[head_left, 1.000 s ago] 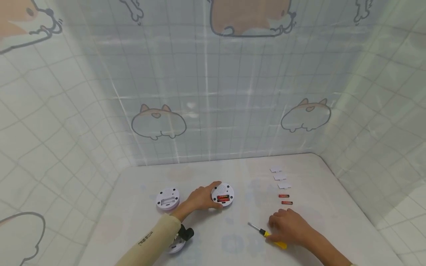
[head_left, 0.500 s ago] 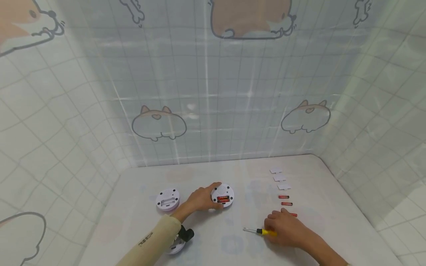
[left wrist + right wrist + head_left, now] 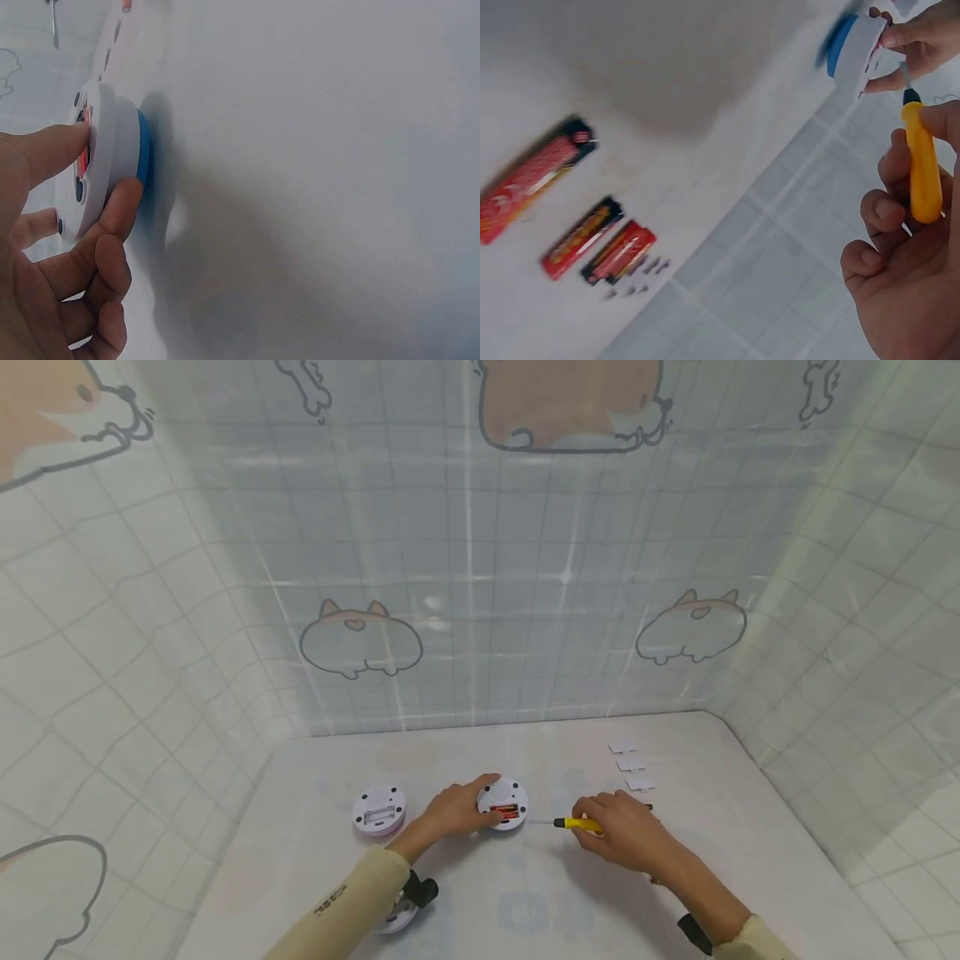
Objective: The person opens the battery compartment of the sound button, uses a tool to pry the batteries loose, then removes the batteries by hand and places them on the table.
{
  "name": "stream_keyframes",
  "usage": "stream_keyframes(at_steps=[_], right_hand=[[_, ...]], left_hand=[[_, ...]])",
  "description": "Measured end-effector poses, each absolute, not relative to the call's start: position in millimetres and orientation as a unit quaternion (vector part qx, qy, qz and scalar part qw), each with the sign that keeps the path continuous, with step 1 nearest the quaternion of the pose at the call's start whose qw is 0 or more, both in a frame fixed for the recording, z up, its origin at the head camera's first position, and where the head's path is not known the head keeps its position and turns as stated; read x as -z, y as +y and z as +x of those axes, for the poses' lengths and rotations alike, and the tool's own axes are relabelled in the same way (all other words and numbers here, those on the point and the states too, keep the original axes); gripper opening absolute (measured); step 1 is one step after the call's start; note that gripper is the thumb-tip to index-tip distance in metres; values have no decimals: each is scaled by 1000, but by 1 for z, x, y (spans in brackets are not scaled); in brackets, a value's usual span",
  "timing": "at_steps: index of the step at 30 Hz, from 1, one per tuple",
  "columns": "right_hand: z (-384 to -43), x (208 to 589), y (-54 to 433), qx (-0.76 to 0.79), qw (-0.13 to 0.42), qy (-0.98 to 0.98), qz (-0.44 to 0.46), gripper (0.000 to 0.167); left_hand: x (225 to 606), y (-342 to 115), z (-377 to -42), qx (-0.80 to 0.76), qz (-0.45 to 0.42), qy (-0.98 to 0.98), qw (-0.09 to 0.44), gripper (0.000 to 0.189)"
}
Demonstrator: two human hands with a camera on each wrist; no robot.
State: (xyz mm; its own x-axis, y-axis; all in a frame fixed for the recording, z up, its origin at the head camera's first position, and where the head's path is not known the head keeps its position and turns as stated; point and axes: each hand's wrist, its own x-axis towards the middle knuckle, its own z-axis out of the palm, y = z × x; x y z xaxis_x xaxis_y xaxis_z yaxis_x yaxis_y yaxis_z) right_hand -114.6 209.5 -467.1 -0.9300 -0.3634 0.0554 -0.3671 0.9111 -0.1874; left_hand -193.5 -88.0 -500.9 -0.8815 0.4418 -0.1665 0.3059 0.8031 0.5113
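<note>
My left hand grips a round white device at its left side, its battery side facing up. Two red batteries lie in the open compartment, and the thumb rests on them. In the left wrist view the device shows a blue base and fingers curled at its side. My right hand holds a yellow-handled screwdriver between thumb and fingers. Its shaft points left, with the tip right by the device's right edge. The right wrist view shows the screwdriver along the curled fingers.
Another white device with a bare battery compartment lies at left. A third device is partly hidden by the left forearm. Three white covers lie at back right. Loose red batteries lie near my right hand, mostly hidden by it in the head view.
My right hand has picked the screwdriver up from the right side and carried it left and forward to the device. My left thumb has shifted onto the batteries; the device stays in place.
</note>
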Motion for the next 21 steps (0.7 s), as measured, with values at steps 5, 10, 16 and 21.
stream_keyframes(at_steps=[5, 10, 16, 21], right_hand=[[-125, 466, 200, -85, 44, -974, 204, 23], [-133, 465, 193, -79, 69, -967, 231, 24], [-140, 459, 185, -58, 95, -959, 262, 25], [-143, 455, 178, -41, 90, -956, 275, 25]], left_hand=[[504, -87, -195, -234, 197, 943, 132, 75], [503, -86, -196, -232, 183, 946, 134, 78], [504, -85, -197, -239, 172, 945, 144, 79], [506, -82, -197, -238, 168, 945, 146, 80]])
